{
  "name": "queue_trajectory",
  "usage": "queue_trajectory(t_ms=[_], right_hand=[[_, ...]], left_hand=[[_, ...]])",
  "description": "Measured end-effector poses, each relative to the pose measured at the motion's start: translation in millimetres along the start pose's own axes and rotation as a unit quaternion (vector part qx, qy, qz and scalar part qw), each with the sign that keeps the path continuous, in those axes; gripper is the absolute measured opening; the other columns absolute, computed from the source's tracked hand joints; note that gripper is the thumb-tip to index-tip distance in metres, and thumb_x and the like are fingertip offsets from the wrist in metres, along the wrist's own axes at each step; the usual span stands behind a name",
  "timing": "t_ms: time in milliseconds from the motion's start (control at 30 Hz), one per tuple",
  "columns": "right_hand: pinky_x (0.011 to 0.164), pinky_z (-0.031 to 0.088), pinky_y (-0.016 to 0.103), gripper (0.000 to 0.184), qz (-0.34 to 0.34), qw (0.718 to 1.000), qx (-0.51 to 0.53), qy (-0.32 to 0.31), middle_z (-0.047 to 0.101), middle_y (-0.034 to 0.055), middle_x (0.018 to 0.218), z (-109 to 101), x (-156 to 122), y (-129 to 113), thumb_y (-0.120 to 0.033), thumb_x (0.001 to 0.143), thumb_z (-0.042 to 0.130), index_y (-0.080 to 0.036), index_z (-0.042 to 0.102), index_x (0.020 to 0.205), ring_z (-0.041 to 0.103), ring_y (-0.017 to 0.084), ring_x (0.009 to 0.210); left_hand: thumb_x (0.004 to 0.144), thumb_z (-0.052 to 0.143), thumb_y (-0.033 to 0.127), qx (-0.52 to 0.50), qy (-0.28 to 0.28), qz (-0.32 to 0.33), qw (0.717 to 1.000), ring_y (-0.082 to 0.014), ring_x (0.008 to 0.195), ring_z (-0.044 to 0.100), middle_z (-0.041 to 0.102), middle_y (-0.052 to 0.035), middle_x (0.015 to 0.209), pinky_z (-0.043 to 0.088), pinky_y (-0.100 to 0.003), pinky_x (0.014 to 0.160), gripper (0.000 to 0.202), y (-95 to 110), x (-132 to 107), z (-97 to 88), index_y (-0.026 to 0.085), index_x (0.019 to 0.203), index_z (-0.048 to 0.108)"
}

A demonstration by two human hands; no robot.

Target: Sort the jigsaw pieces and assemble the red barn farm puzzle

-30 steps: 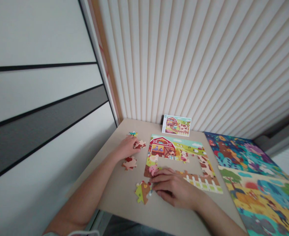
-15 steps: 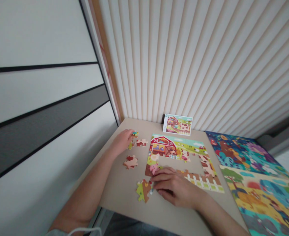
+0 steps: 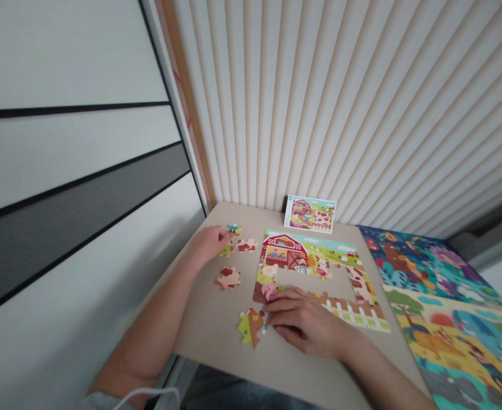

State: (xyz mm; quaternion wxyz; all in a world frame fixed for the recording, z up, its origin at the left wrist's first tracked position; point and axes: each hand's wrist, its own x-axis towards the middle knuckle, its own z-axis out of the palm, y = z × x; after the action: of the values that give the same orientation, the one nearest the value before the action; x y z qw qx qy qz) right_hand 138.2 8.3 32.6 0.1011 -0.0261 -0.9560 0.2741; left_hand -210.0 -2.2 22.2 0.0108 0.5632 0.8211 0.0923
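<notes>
A partly assembled farm puzzle point(image 3: 327, 251) with a red barn lies on the tan table point(image 3: 216, 341); its middle is an unfilled gap. My right hand point(image 3: 304, 323) lies flat on the puzzle's lower left corner, its fingertips beside a loose green-and-brown piece point(image 3: 249, 328). My left hand point(image 3: 208, 242) reaches to the far left and pinches a small yellow-green piece point(image 3: 226, 249) at its fingertips. Close by lie a teal piece point(image 3: 233, 229), a brown-and-white piece point(image 3: 247, 245) and a cow-patterned piece point(image 3: 228, 278).
A small reference picture point(image 3: 309, 214) of the farm scene leans against the ribbed wall at the back. A large colourful finished puzzle point(image 3: 443, 307) covers the right side. A white panelled wall bounds the table on the left.
My left hand drew back from the brown-and-white piece toward the far left pieces and closed on the yellow-green one. My right hand stayed on the puzzle corner.
</notes>
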Motion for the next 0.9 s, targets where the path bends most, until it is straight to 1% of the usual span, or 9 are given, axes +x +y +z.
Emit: queue_trajectory(t_ms=[100, 300, 467, 533, 633, 733, 800, 833, 900], right_hand=[[0.116, 0.034, 0.041, 0.025, -0.003, 1.0, -0.002, 0.0, 0.07, 0.002, 0.127, 0.3, 0.1, 0.4, -0.023, 0.098, 0.056, -0.027, 0.071, 0.117, 0.055, 0.019, 0.127], [0.115, 0.036, 0.042, 0.025, -0.011, 1.0, -0.007, 0.002, 0.071, 0.0026, 0.127, 0.7, 1.4, 1.8, -0.022, 0.097, 0.056, -0.027, 0.071, 0.117, 0.056, 0.019, 0.127], [0.115, 0.036, 0.042, 0.026, -0.009, 1.0, -0.009, -0.001, 0.07, 0.0023, 0.128, -0.4, 1.1, 2.7, -0.021, 0.097, 0.057, -0.027, 0.071, 0.117, 0.056, 0.019, 0.126], [0.115, 0.036, 0.042, 0.026, -0.008, 1.0, -0.01, -0.001, 0.07, 0.0021, 0.127, -0.9, 0.8, 2.5, -0.022, 0.097, 0.057, -0.027, 0.071, 0.117, 0.056, 0.019, 0.126], [0.115, 0.036, 0.042, 0.026, -0.008, 1.0, -0.013, 0.0, 0.07, 0.0023, 0.126, -0.2, 1.2, 1.7, -0.024, 0.098, 0.055, -0.028, 0.07, 0.119, 0.056, 0.019, 0.126], [0.115, 0.036, 0.042, 0.028, -0.003, 1.0, -0.029, 0.007, 0.07, 0.0035, 0.128, 2.6, 3.1, -0.6, -0.026, 0.101, 0.053, -0.027, 0.069, 0.123, 0.056, 0.02, 0.127], [0.115, 0.035, 0.042, 0.029, -0.001, 0.999, -0.044, 0.01, 0.067, 0.0046, 0.133, 5.6, 4.9, -2.8, -0.03, 0.101, 0.052, -0.027, 0.068, 0.125, 0.053, 0.021, 0.13], [0.116, 0.034, 0.042, 0.029, -0.003, 0.999, -0.049, 0.008, 0.065, 0.0048, 0.136, 7.5, 5.8, -4.0, -0.033, 0.101, 0.052, -0.027, 0.067, 0.126, 0.052, 0.021, 0.132], [0.118, 0.032, 0.042, 0.033, -0.011, 0.999, -0.054, -0.002, 0.061, 0.0044, 0.141, 12.0, 7.3, -5.9, -0.042, 0.1, 0.055, -0.028, 0.066, 0.128, 0.048, 0.022, 0.136]], left_hand=[[0.094, 0.052, 0.044, 0.002, 0.01, 0.007, 1.0, -0.0204, 0.081, 0.066, 0.073, -0.0069, 0.088, 0.041, -0.028, 0.069, 0.029, 2.9, -1.8, 2.3, 0.021, 0.084, 0.065], [0.09, 0.057, 0.05, -0.001, -0.014, 0.029, 0.999, -0.0229, 0.08, 0.066, 0.071, -0.0082, 0.089, 0.039, -0.029, 0.065, 0.031, -0.5, -4.9, 6.9, 0.02, 0.084, 0.064], [0.087, 0.061, 0.047, -0.029, -0.025, 0.05, 0.998, -0.0221, 0.082, 0.065, 0.07, -0.0072, 0.09, 0.039, -0.028, 0.067, 0.027, -3.3, -5.7, 4.2, 0.02, 0.089, 0.064], [0.086, 0.063, 0.044, -0.064, -0.05, 0.095, 0.992, -0.0211, 0.083, 0.064, 0.07, -0.0055, 0.092, 0.04, -0.028, 0.069, 0.024, -1.5, -6.7, 2.7, 0.02, 0.09, 0.064], [0.082, 0.069, 0.041, -0.126, -0.127, 0.169, 0.969, -0.019, 0.081, 0.062, 0.069, -0.0023, 0.091, 0.041, -0.026, 0.068, 0.024, 5.2, -10.3, 1.4, 0.02, 0.092, 0.063], [0.078, 0.074, 0.039, -0.159, -0.176, 0.212, 0.948, -0.0175, 0.077, 0.061, 0.068, -0.0003, 0.087, 0.04, -0.025, 0.065, 0.026, 16.3, -15.7, 1.3, 0.02, 0.092, 0.063], [0.083, 0.069, 0.037, -0.158, -0.176, 0.235, 0.943, -0.0166, 0.073, 0.06, 0.067, 0.0005, 0.081, 0.039, -0.025, 0.063, 0.019, 25.7, -19.0, 1.8, 0.02, 0.089, 0.063], [0.087, 0.065, 0.036, -0.151, -0.162, 0.243, 0.944, -0.0166, 0.072, 0.06, 0.066, 0.0004, 0.08, 0.039, -0.025, 0.063, 0.016, 30.8, -20.2, 2.4, 0.02, 0.088, 0.063], [0.093, 0.057, 0.032, -0.12, -0.106, 0.252, 0.954, -0.0175, 0.074, 0.061, 0.067, -0.0012, 0.082, 0.04, -0.026, 0.066, 0.013, 41.3, -21.8, 4.5, 0.02, 0.089, 0.063]])
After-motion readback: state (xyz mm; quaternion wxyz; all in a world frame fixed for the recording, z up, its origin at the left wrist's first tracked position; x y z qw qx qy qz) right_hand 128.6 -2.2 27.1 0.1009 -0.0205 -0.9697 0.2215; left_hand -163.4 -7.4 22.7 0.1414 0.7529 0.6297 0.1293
